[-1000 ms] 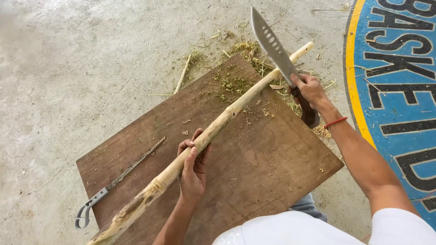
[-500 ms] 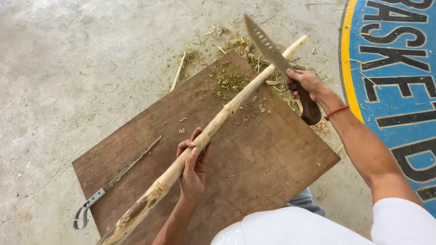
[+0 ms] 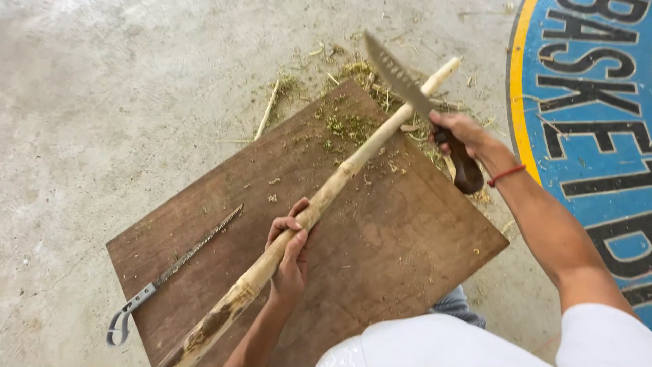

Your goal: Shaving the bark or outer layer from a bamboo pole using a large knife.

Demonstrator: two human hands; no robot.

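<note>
Fingers (image 3: 291,224) of the left hand (image 3: 291,261) are curled shut around a long pale stick (image 3: 339,178), gripping it near its lower half and pressing it against a brown wooden board (image 3: 380,251). That forearm comes up from the bottom edge, wrist straight. The right hand (image 3: 456,132) is closed tight on the dark handle of a big knife (image 3: 407,92), arm stretched out from the right, a red band at the wrist. Its blade points up and away, crossing the stick close to the far tip.

Peeled and cream-coloured for most of its length, the stick lies slantwise across the board from lower left to upper right; its near end is darker and rough with brown patches. Green and straw-coloured shavings (image 3: 346,126) lie scattered on the board's far corner and on the concrete floor (image 3: 102,102) beyond. A thin saw (image 3: 176,272) with a grey handle lies on the board's left edge.

Compared with a second ago, the knife has dropped from raised above the stick to meeting it near the tip. The left hand's grip has not shifted.
</note>
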